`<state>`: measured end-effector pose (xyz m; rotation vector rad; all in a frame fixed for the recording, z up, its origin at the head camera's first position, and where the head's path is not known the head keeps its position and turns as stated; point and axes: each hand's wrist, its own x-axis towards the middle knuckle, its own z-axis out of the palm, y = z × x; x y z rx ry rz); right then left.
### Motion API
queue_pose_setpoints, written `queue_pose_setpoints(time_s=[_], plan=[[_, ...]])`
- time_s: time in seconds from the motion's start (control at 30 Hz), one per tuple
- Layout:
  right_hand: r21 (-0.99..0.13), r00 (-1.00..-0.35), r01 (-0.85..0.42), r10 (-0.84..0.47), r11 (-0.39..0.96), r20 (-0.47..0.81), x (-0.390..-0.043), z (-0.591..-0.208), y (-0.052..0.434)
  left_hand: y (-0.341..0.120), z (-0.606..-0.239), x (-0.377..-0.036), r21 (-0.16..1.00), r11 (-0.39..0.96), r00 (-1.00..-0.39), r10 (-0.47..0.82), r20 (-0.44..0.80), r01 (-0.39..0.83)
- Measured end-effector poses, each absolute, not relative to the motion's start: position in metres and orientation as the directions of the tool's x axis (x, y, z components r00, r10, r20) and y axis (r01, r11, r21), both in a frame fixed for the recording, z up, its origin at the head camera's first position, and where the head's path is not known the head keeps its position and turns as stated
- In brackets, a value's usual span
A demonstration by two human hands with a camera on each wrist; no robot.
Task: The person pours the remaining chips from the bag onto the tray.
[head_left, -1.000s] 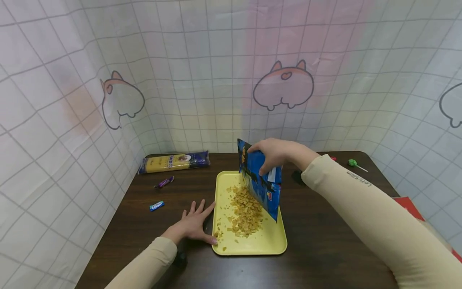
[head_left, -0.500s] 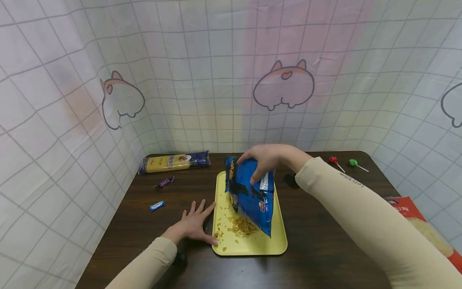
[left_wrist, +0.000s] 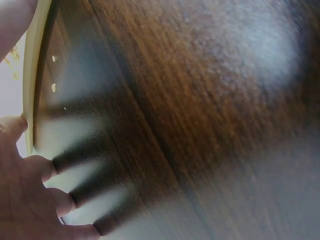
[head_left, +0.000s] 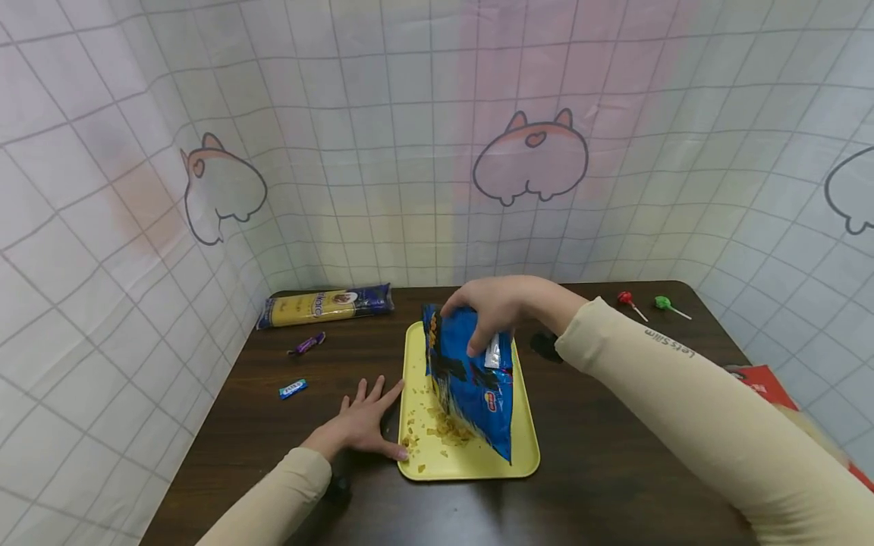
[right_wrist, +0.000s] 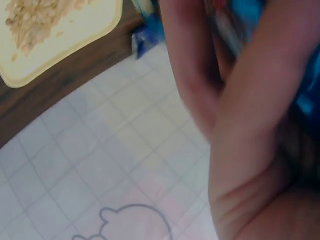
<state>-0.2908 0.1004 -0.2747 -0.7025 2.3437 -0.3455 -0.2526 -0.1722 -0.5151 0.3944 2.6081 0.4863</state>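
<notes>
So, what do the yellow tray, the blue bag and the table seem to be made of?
Yellow tray: probably plastic, matte, with an even colour and a rounded moulded rim.
Blue bag: thin glossy printed film, going by its creases and highlights.
Table: dark wood or wood-look laminate with visible grain and a slight sheen.

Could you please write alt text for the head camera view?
A right hand grips a blue snack bag over a yellow tray scattered with chips, while the left hand lies flat against the tray's edge on a dark table.
</notes>
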Motion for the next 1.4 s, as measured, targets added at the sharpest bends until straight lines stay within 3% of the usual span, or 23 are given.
queue_pose_setpoints(time_s=[0.5, 0.87, 1.13, 1.4], plan=[[-0.39, -0.675, -0.499, -0.629, 0.774, -0.385, -0.287, -0.273, 0.135, -0.175, -0.518, -0.252, 0.408, 0.893, -0.858, 0.352, -0.373, 0.189], [-0.375, -0.692, -0.468, -0.595, 0.8, -0.407, -0.286, -0.275, 0.133, -0.178, -0.519, -0.253, 0.418, 0.889, -0.86, 0.355, -0.366, 0.19], [-0.455, -0.729, -0.46, -0.617, 0.763, -0.297, -0.287, -0.28, 0.156, -0.177, -0.521, -0.252, 0.419, 0.89, -0.861, 0.349, -0.37, 0.181], [-0.664, -0.824, -0.371, -0.559, 0.65, -0.087, -0.279, -0.319, 0.231, -0.174, -0.52, -0.252, 0.415, 0.89, -0.861, 0.353, -0.367, 0.188]])
